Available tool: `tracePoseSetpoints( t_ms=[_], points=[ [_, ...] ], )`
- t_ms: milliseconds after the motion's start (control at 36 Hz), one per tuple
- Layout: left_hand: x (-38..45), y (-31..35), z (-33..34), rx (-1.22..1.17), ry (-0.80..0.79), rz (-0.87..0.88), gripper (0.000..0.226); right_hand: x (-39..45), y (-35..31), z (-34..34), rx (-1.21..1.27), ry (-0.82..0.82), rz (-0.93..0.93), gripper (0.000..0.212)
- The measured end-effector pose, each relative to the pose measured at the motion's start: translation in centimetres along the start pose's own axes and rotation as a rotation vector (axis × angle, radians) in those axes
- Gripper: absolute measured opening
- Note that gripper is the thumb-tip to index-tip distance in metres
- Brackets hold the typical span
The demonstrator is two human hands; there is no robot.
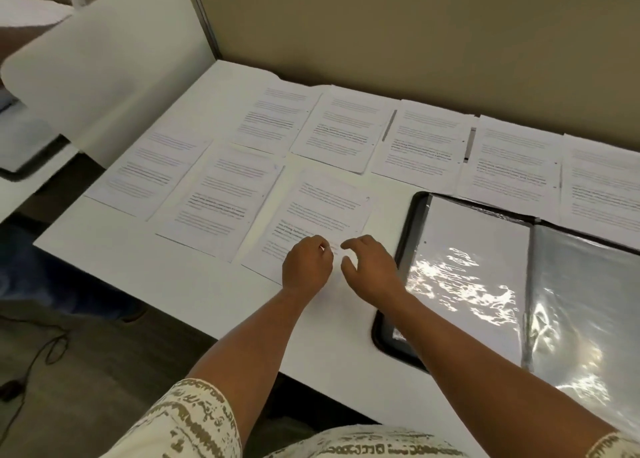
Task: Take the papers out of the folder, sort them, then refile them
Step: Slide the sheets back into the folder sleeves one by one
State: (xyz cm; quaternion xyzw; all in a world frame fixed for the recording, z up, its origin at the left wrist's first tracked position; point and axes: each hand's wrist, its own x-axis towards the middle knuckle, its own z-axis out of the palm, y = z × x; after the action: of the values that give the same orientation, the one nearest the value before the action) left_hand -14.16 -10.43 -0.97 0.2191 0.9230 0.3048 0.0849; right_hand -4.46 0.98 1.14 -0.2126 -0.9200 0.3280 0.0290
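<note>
Both hands (341, 267) over nearest paper (318, 215), left fingers (323, 246) perhaps pinching.

The table (138, 277) has a smooth, matt white top. The printed sheets (322, 218) on it are matt white paper. The open folder (412, 222) has a dark, smooth plastic cover, and its clear plastic sleeves (575, 319) are glossy and wrinkled, throwing bright glare. The short sleeve (187, 419) is patterned cloth.

head-worn, facing down, close over table (145, 277)
</note>
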Motion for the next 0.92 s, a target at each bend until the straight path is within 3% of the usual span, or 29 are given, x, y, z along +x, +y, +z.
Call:
tracePoseSetpoints(
  t_ms=[361,917],
  points=[
    [10.0,-9.5,-9.0,-0.051,-0.003,0.035,0.016,10.2,-9.8,3.9,0.025,0.076,0.078,0.030],
    [22.0,-11.4,-13.6,-0.073,0.037,0.041,0.016,22.8,-12.8,2.2,0.224,0.140,0.220,0.035]
  ],
)
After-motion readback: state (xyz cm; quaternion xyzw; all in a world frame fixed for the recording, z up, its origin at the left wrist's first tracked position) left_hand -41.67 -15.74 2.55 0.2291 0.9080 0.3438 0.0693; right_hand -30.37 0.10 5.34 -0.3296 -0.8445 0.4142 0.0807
